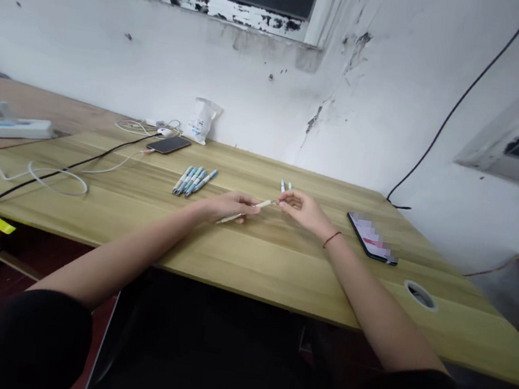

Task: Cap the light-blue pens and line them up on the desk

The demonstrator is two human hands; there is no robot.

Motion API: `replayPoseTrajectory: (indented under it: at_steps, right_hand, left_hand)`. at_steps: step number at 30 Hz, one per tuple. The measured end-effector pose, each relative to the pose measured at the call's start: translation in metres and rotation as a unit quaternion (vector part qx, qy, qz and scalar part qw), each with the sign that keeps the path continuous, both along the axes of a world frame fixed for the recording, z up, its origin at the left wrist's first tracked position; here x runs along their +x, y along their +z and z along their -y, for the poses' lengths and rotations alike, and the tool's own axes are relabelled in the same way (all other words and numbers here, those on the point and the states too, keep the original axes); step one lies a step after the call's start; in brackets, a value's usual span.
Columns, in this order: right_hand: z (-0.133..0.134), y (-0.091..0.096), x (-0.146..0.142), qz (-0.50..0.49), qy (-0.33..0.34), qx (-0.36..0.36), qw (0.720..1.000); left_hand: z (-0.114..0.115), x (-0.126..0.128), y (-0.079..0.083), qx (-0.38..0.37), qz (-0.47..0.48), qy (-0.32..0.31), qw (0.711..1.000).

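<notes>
Hands together above a wood-grain tabletop (105, 224): left hand (231, 207) closed around a slim cream pen barrel (264, 204), right hand (303, 212) pinching its upper end with narrowed fingertips (283, 202). Long axis runs diagonally, lower end toward the viewer's left, upper end toward the right hand. A close fingertip pinch appears best for steadying so thin a barrel. Beyond lie two blue-tipped pens (286, 186) and a cluster of blue-and-white pens (194, 180); a smartphone (372, 237) lies right.

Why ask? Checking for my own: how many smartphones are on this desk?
2: one smartphone lies beyond the left hand; another smartphone lies beside the right hand, its screen lit.
</notes>
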State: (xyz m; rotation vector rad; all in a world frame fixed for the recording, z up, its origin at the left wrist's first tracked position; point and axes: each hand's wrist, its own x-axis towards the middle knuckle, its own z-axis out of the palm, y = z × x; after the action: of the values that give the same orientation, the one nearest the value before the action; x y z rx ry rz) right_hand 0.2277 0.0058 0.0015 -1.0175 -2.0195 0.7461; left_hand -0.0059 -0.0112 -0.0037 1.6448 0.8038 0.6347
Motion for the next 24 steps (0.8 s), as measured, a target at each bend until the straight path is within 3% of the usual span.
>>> replayPoseTrajectory:
  at_steps: [20, 24]
  right_hand:
    - [0.01, 0.004, -0.007, -0.027, 0.027, -0.022, 0.999]
    - [0.011, 0.004, -0.006, 0.013, 0.025, 0.013, 1.0]
  left_hand:
    - [0.002, 0.002, 0.001, 0.003, -0.009, 0.034, 0.999]
    - [0.005, 0.002, 0.005, 0.009, -0.042, 0.031, 0.999]
